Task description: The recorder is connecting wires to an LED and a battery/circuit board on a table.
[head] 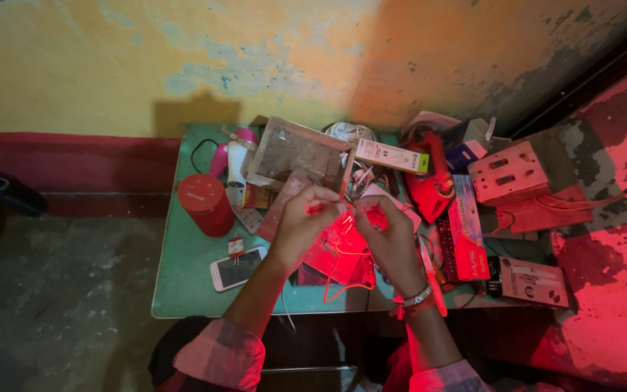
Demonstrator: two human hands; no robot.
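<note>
Hands: left (305, 218), right (388, 234), pinching one red wire (339, 272).

Rolled-up plaid sleeves (219, 356), beaded bracelet (416, 297) on the right wrist.

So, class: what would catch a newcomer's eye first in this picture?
The two hands, left hand and right hand, meet over the middle of a cluttered green table, pinching thin wires in red light. A red cylinder stands at the table's left, a white phone just below it.

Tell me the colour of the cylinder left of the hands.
Red; the cylinder shows in the head view.
</note>
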